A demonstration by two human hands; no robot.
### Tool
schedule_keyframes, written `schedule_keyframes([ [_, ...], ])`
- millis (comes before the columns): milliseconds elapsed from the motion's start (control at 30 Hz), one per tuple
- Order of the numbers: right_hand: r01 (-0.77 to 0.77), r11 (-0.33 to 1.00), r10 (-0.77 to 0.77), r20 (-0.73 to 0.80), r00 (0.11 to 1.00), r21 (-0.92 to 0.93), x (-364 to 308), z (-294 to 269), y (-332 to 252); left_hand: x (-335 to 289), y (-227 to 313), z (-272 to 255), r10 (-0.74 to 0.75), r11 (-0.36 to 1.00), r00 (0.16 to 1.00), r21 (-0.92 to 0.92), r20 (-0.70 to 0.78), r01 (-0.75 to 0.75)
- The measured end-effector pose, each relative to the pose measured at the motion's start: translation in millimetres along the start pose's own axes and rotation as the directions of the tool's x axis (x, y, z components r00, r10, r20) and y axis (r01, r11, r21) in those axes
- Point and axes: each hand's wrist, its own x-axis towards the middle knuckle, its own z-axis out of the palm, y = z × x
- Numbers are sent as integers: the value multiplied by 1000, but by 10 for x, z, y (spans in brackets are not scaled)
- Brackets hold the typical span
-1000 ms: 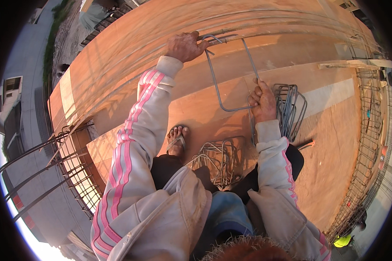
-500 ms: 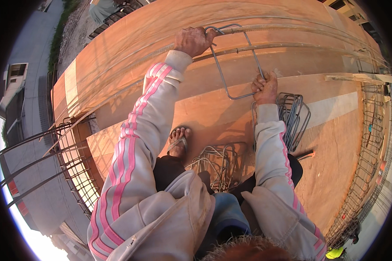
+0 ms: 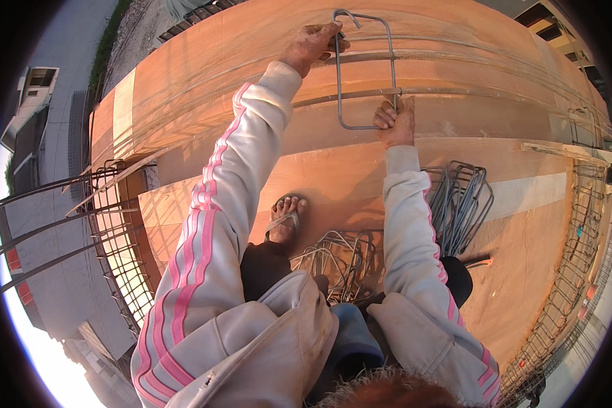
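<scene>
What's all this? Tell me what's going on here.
Someone in a pink-striped jacket is holding a bent metal frame: the left hand at its upper left, the right hand at its lower right corner. In view it overlaps long metal rods; contact is unclear. One pile of similar frames lies to the right, another pile nearer the body.

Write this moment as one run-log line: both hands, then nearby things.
left hand: grips bent-metal frame near hooked corner | right hand: grips near lower-right corner | behind frame: long bars | beside right sleeve: frame pile
</scene>
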Motion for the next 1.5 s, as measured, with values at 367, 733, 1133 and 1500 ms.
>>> schedule_keyframes([
  [367,-97,538,-50,-147,988,-837,-27,-113,378,-1530,-169,-1064,368,901,752,410,-547,-142],
  [733,32,32,44,34,998,-999,-336,117,-227,-2884,-1167,-2604,420,619,271,491,-866,613],
  [1133,100,-129,10,99,995,-987,-937,17,-759,-2768,-889,-2818,442,303,596,737,-671,604],
  [1500,95,-182,-4,97,995,-979,-879,23,-720,-3300,-1014,-3087,467,357,468,644,-750,677],
])
